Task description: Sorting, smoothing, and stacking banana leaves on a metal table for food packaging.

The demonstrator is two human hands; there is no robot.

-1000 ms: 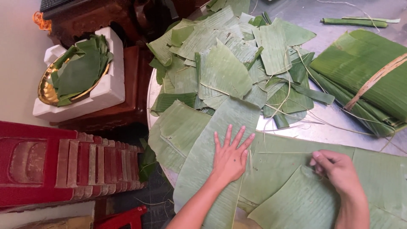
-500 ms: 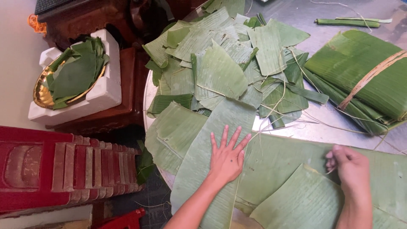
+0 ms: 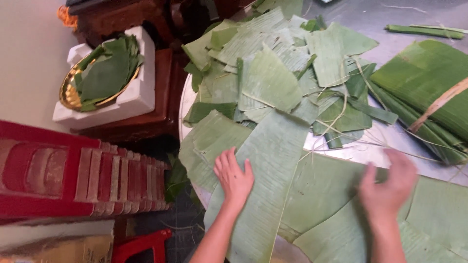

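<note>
A long pale banana leaf (image 3: 268, 180) lies flat at the bench's (image 3: 390, 146) near edge. The left hand (image 3: 234, 176) presses it, fingers spread, grip released; the right hand (image 3: 390, 187), blurred, rests open on an overlapping leaf (image 3: 331, 195). Seemingly flattening; next comes careful smoothing.

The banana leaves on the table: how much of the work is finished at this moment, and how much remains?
Done: a heap of torn leaf pieces lies on the metal table, and a gold bowl beside it is lined with leaves. In hand: the left hand presses flat on a long leaf strip; the blurred right hand rests on the wide leaf beside it. Left: a tied leaf bundle sits unopened.
</note>
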